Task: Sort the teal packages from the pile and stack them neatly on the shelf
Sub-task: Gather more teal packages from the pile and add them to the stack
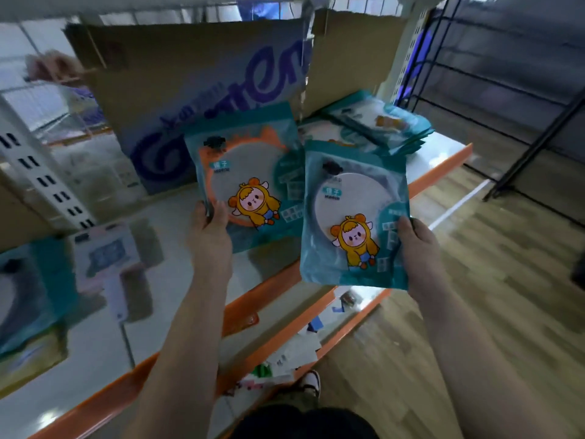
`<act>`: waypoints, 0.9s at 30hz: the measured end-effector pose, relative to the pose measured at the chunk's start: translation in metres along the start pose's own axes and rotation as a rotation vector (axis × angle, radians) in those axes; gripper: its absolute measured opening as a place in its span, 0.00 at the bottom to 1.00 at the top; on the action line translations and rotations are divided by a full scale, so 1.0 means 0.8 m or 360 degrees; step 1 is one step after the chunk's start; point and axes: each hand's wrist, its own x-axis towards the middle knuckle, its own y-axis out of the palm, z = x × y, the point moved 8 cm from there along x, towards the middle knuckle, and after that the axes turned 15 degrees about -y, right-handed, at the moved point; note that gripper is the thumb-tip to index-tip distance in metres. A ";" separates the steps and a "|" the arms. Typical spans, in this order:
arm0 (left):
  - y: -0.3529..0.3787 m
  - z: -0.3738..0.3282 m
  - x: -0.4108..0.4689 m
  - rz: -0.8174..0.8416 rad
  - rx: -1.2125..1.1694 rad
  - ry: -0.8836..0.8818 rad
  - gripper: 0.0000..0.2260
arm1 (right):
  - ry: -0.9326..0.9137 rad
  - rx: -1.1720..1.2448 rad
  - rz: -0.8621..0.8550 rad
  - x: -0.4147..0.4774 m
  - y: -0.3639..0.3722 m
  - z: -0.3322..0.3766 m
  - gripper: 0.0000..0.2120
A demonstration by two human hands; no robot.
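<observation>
My left hand (211,231) grips the lower left corner of a teal package with an orange ring (245,172), held upright over the shelf (164,280). My right hand (418,245) holds a second teal package with a white disc (353,217) by its right edge, just right of the first. Both show a yellow cartoon figure. A stack of teal packages (383,125) lies flat at the shelf's right end, behind the two held ones. More teal and pale packages (38,280) lie blurred on the shelf at the left.
A large cardboard box with blue lettering (196,90) stands at the back of the shelf. The orange shelf edge (272,286) runs diagonally; a lower shelf (294,353) holds mixed items. A black wire rack (506,99) and wooden floor (506,280) are on the right.
</observation>
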 end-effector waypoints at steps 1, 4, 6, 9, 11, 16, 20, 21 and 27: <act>0.018 0.002 0.010 0.0021 -0.0029 -0.0023 0.04 | -0.0012 -0.0008 -0.0006 0.018 -0.003 0.001 0.13; 0.066 0.008 0.038 -0.0013 -0.0011 -0.0067 0.08 | -0.0041 -0.0058 -0.0084 0.072 -0.014 0.003 0.14; 0.095 0.013 0.053 -0.0001 -0.0006 -0.0099 0.08 | -0.0077 -0.0020 -0.0119 0.104 -0.016 0.002 0.14; 0.128 0.020 0.074 -0.0085 0.0142 -0.0147 0.12 | -0.0058 0.0050 -0.0154 0.141 -0.023 -0.007 0.13; 0.146 0.025 0.084 -0.0116 0.0236 -0.0193 0.11 | -0.0036 0.0073 -0.0142 0.164 -0.029 -0.014 0.13; 0.182 0.021 0.097 -0.0205 0.0339 -0.0233 0.10 | 0.0002 0.0120 -0.0076 0.223 -0.039 -0.020 0.13; 0.209 0.018 0.094 -0.0287 0.0278 -0.0271 0.09 | -0.0017 0.0140 0.0035 0.273 -0.044 -0.012 0.13; 0.214 0.018 0.091 -0.0318 0.0274 -0.0269 0.10 | -0.0017 0.0152 0.0070 0.285 -0.044 -0.010 0.13; 0.228 0.009 0.068 -0.0646 0.0794 -0.0050 0.15 | -0.0014 0.0187 0.0357 0.339 -0.043 -0.003 0.17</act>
